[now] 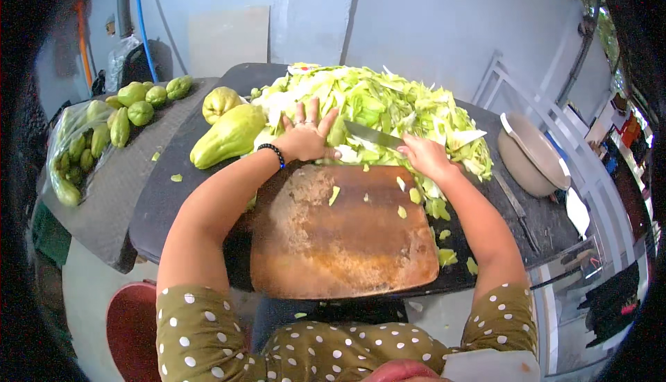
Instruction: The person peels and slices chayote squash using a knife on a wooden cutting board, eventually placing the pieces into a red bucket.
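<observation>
A large heap of shredded pale-green leafy vegetable [380,98] covers the far part of the dark table. My left hand [309,137] lies with fingers spread against the near left side of the heap. In my right hand [424,154] is a knife [374,135], its blade pointing left across the front of the heap. Before me is a worn wooden cutting board [354,231] with a few green scraps on it. Left of my left hand rest a large chayote [229,135] and a rounder chayote [221,104].
Several chayotes [140,113] and a filled clear plastic bag [83,148] occupy a side table at left. A beige plastic basin [530,156] stands tilted at right, near a second knife [515,205]. A red plastic stool [132,330] is at lower left.
</observation>
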